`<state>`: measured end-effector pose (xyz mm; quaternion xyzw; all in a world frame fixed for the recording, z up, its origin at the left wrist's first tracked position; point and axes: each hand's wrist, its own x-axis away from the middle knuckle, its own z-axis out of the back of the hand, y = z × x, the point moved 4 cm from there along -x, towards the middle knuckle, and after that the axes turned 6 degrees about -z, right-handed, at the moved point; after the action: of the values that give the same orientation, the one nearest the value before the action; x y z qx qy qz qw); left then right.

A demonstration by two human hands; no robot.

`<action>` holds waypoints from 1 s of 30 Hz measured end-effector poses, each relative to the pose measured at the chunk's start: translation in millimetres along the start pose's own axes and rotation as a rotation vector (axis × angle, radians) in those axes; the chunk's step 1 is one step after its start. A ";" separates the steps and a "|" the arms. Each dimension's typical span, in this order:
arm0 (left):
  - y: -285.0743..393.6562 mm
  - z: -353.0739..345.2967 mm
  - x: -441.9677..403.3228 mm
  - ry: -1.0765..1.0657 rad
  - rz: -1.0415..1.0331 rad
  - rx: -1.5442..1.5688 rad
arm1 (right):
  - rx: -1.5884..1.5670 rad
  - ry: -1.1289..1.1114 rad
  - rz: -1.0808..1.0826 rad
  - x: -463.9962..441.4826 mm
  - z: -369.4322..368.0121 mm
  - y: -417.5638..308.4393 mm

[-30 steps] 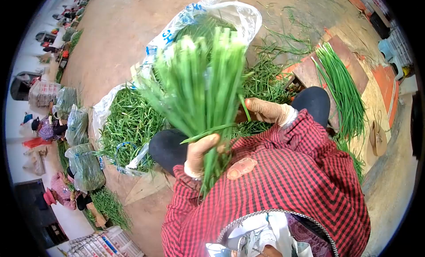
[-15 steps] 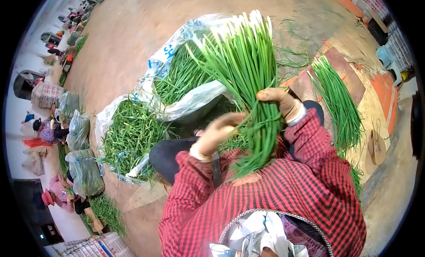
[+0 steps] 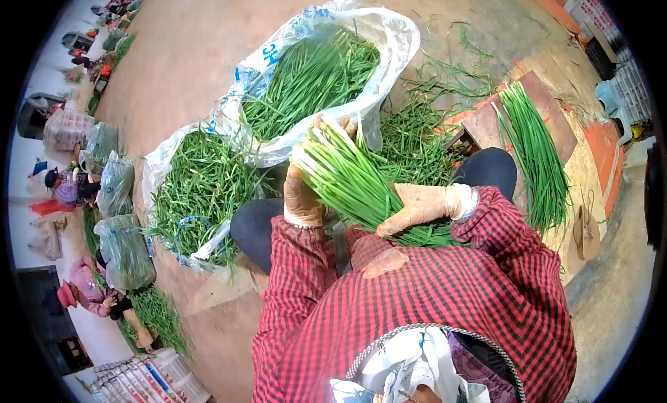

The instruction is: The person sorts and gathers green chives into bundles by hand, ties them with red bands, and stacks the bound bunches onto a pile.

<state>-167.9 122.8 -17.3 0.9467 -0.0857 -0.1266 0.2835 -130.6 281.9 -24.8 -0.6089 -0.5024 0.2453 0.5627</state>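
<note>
A bunch of garlic chives [image 3: 358, 184] lies slanted across my lap, its pale stem ends up and to the left. My left hand [image 3: 303, 198] is closed round those pale ends, the thumb on the near side and fingertips showing beyond. Further down the green leaves, my right hand [image 3: 420, 207] grips the bunch with its thumb on top. Both hands wear thin, light gloves. Ahead is an open plastic bag [image 3: 399, 45] of long green leaves, and to the left a second bag [image 3: 161, 160] holds shorter trimmings.
A straight bundle of chives [image 3: 531, 156] rests on a brown board [image 3: 479, 125] at the right. Loose leaves [image 3: 417, 142] litter the floor between my knees and beyond. Along the left wall, people [image 3: 94, 288] sit near filled bags [image 3: 125, 253]. A sandal [image 3: 587, 233] lies at the right.
The bunch has tipped from upright to slanting left and come lower. My left hand has moved from beside the leaves to the stem ends; my right hand has moved down, still gripping.
</note>
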 end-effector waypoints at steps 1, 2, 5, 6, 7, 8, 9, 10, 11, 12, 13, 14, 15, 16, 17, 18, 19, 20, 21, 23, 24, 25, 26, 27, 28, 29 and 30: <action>1.4 2.8 -2.0 -0.045 0.017 -0.029 | 0.022 0.007 0.023 -0.1 -0.7 0.2; 1.1 4.6 -1.4 -0.062 0.032 -0.013 | 0.048 0.014 0.047 -0.4 0.3 0.1; 3.5 5.8 0.1 -0.046 0.025 -0.058 | -0.155 0.124 0.114 12.8 8.3 -18.8; 5.1 5.3 1.3 -0.013 0.010 -0.120 | -0.253 0.145 0.169 10.9 10.5 -20.1; 3.0 1.1 -3.2 -0.029 -0.001 -0.110 | -0.204 0.230 0.197 12.2 15.9 -19.0; 1.3 -0.4 -4.3 -0.014 0.006 -0.097 | -0.099 0.290 0.208 11.2 15.9 -20.9; 0.3 -0.6 -4.3 0.001 0.015 -0.085 | 0.005 0.351 0.219 8.3 14.2 -23.2; -1.4 -0.4 -3.8 0.001 0.020 -0.084 | 0.039 0.346 0.154 5.3 12.5 -19.4; -2.8 0.9 -3.3 -0.004 0.013 -0.080 | 0.075 0.341 0.089 2.2 12.2 -12.7; -3.7 2.3 -2.8 -0.006 0.003 -0.077 | 0.289 0.415 0.116 0.2 13.0 -14.1; -3.8 4.3 -2.0 -0.004 0.002 -0.078 | 0.289 0.413 0.116 4.2 15.5 -16.9; -4.1 6.5 -0.6 -0.005 0.021 -0.082 | 0.345 0.384 -0.041 9.7 20.4 -18.2; -4.1 8.5 0.6 -0.005 0.040 -0.085 | 0.401 0.351 -0.199 14.6 25.0 -22.2; -4.9 5.1 -1.9 0.028 0.019 -0.065 | 0.587 0.490 -0.184 22.1 38.0 -28.4; -4.9 9.7 -3.1 0.031 0.031 -0.080 | 0.626 0.598 -0.162 28.5 49.8 -36.0; -6.6 10.7 -4.0 0.059 0.061 -0.040 | 0.644 0.716 -0.111 34.3 56.9 -52.4; -9.0 9.3 -4.5 0.086 0.093 0.003 | 0.663 0.811 -0.037 36.7 58.9 -70.6; -8.8 5.5 -5.2 0.092 0.126 -0.038 | 0.842 0.920 0.168 36.7 55.8 -85.7; -9.1 1.0 -5.9 0.098 0.160 -0.078 | 0.842 0.925 0.161 26.2 55.7 -92.9; -16.0 -2.9 -7.4 0.099 0.221 -0.082 | 0.983 0.807 0.733 4.4 38.3 -119.8; -15.6 -1.0 -4.8 0.200 0.187 -0.121 | 1.086 0.699 0.690 -8.1 35.8 -121.9; -14.2 1.8 -1.8 0.302 0.150 -0.161 | 1.186 0.587 0.648 -17.4 32.8 -121.8; -14.9 -0.5 -5.2 0.200 0.137 -0.050 | 1.134 0.501 0.579 -25.1 33.1 -113.2; -14.3 1.8 -3.1 0.206 0.133 -0.052 | 1.131 0.494 0.582 -26.8 32.8 -110.3; -13.8 5.3 -0.9 0.226 0.131 -0.056 | 1.032 0.476 0.526 -28.1 35.5 -106.5; -13.4 8.0 0.9 0.246 0.129 -0.058 | 0.935 0.458 0.469 -29.3 38.3 -101.7; -13.8 6.5 2.7 0.211 0.140 -0.033 | 0.885 0.442 0.449 -29.7 38.2 -95.3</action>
<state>-165.9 130.3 -30.8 0.9417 -0.1191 -0.0075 0.3146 -206.7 259.2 46.7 -0.4431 -0.0783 0.4139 0.7913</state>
